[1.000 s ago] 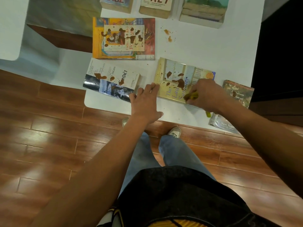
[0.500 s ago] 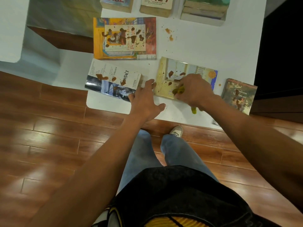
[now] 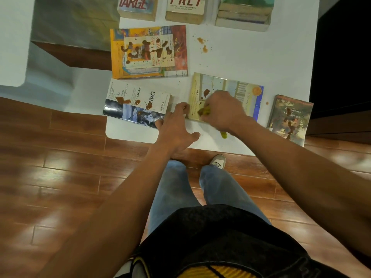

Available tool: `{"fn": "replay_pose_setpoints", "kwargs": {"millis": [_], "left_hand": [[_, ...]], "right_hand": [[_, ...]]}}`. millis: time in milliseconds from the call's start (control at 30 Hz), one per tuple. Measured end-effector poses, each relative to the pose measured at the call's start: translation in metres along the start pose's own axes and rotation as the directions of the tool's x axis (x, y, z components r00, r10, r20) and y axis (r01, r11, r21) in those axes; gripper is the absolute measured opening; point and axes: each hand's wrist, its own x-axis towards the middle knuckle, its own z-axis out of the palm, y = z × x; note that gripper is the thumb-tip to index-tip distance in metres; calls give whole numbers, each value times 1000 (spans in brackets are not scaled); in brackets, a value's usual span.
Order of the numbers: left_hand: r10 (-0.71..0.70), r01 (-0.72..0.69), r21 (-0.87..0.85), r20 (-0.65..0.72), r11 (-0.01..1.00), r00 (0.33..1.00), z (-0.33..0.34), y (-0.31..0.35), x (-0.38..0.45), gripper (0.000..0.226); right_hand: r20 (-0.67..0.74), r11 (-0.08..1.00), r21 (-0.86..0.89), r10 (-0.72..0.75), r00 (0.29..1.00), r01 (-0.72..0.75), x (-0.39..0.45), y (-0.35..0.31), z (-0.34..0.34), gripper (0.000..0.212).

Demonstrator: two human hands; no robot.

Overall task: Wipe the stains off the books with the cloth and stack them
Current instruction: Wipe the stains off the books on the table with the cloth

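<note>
My right hand [image 3: 222, 111] grips a yellow-green cloth [image 3: 204, 112] and presses it on the left part of a pale yellow book [image 3: 239, 91] that bears brown stains. My left hand [image 3: 176, 127] lies flat on the white table [image 3: 251, 57], fingertips at that book's left edge. A white and blue book titled Contact [image 3: 138, 103] with brown stains lies to the left. An orange book [image 3: 148, 52] with heavy brown stains lies behind it. A dark stained book [image 3: 290, 119] lies at the right, over the table's front edge.
Two thick paperbacks [image 3: 138, 7] [image 3: 185, 9] and a stack of books [image 3: 244, 15] stand along the far side of the table. Orange crumbs [image 3: 202, 45] spot the tabletop. Wooden floor [image 3: 50, 167] and my legs lie below the table's front edge.
My right hand has moved the cloth leftward across the pale yellow book, from its right part to its left part. The left hand has stayed at the book's left edge.
</note>
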Motion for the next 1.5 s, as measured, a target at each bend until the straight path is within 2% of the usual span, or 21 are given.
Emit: {"fn": "replay_pose_setpoints", "kwargs": {"millis": [167,467,533,633,767,867,1000,1100,1233,1333,1500], "left_hand": [[11,-11,35,-9,999,1000,1,2,0,87],[6,-7,34,14,999,1000,1,1,1,89],[3,-3,30,12,1000,1000,1,1,1,90],[1,-1,41,10,999,1000,1,1,0,89],[0,0,39,14,999,1000,0,0,-1,90],[4,-4,48,16,999,1000,-2,2,-2,90],[0,-2,63,17,998,1000,-3,5,-1,86],[33,-32,206,-3,978,999,-2,10,-3,81],[80,-68,452,-9,889,997,5,26,-8,75],[57,-64,461,29,885,998,13,33,-12,74],[59,-123,524,137,843,989,17,33,-19,80]], "right_hand": [[-20,1000,-3,-30,999,30,11,-22,0,19],[41,993,-108,55,998,-50,-1,26,-7,28],[21,992,-124,16,1000,-13,1,17,-5,27],[-8,997,-60,-50,999,49,6,-7,-1,21],[15,993,-62,-101,995,102,9,-20,4,22],[24,992,-75,-96,995,98,6,-5,-1,20],[62,997,-75,-10,998,14,-8,35,-14,25],[67,996,-48,80,995,-77,-19,69,-27,25],[-13,985,-12,172,985,-172,-25,84,-26,27],[22,994,-29,107,994,-106,-28,79,-22,23],[-59,984,53,173,983,-170,-17,89,-28,22]]}}
